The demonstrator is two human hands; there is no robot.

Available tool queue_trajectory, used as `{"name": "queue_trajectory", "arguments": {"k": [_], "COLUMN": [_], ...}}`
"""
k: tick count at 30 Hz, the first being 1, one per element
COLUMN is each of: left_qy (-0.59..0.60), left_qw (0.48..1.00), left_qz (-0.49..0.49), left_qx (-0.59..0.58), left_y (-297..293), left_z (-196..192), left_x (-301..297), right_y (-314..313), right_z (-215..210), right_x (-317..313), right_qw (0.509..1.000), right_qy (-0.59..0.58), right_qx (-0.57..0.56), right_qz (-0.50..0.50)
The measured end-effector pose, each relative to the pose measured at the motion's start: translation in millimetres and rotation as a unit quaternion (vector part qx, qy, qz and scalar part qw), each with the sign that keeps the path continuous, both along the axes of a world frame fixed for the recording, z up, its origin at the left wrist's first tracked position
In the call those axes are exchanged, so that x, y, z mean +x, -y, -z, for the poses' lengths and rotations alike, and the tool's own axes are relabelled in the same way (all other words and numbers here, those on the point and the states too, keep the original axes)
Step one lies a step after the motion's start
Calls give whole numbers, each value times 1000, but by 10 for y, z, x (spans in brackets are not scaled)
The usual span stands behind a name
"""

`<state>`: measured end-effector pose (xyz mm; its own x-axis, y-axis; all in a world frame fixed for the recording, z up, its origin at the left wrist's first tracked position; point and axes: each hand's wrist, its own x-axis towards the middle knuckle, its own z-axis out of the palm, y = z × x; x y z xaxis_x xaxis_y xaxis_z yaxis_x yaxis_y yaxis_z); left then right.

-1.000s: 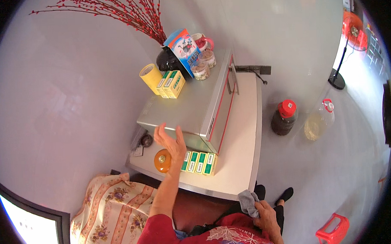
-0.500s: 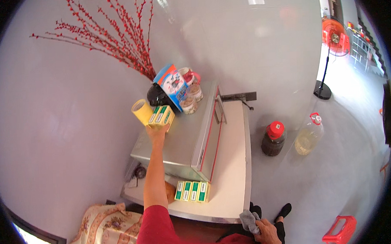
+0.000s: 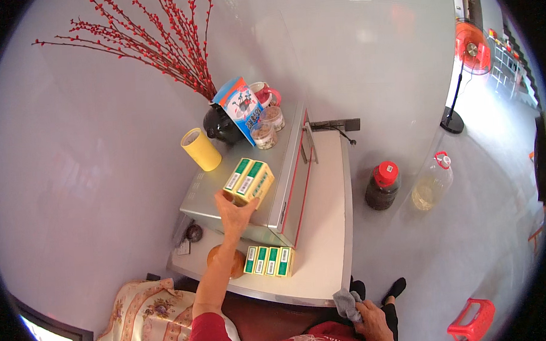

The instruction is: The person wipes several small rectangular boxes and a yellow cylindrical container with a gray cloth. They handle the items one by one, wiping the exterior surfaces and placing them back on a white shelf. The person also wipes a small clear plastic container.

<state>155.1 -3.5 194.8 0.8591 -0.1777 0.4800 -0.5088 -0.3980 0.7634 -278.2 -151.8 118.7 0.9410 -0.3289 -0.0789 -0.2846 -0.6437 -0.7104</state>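
My left hand [image 3: 236,212] grips a pair of yellow-and-green boxes [image 3: 249,180] side by side, above the top of a silver oven-like cabinet [image 3: 273,176]. Whether they touch its top I cannot tell. Down at the lower right, a crumpled grey cloth [image 3: 348,304] is held in my right hand [image 3: 374,324]. Several matching yellow-and-green boxes [image 3: 269,261] stand in a row on the white tabletop [image 3: 322,229], in front of the cabinet. Behind the held boxes stands a yellow cylinder [image 3: 201,150], open at its top.
On the cabinet stand a black vase [image 3: 222,125] with red-berried branches, a blue carton [image 3: 242,108], a red-and-white mug [image 3: 264,94] and two clear jars [image 3: 264,135]. A round brown object [image 3: 226,262] lies beneath my left forearm. Two large bottles [image 3: 383,184] and a red stool [image 3: 472,320] are on the floor.
My left hand has brought the two boxes nearer and to the right, away from the yellow cylinder. The right hand keeps the cloth in nearly the same place.
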Motion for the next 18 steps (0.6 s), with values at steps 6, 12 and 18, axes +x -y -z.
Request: {"name": "queue_trajectory", "arguments": {"k": [6,12,18], "left_qy": [99,249,285], "left_qw": [991,937,946], "left_qz": [-58,-144,-19], "left_qx": [70,197,154], "left_y": [171,258,332], "left_z": [-167,-100,-10], "left_x": [-642,-737,-728], "right_y": [-18,-16,-22], "right_z": [16,-11,-17], "right_x": [14,-31,-40], "right_qw": [1000,1000,1000], "right_qy": [15,11,18], "right_qx": [-11,-12,-4], "right_qz": [-8,4,-4]}}
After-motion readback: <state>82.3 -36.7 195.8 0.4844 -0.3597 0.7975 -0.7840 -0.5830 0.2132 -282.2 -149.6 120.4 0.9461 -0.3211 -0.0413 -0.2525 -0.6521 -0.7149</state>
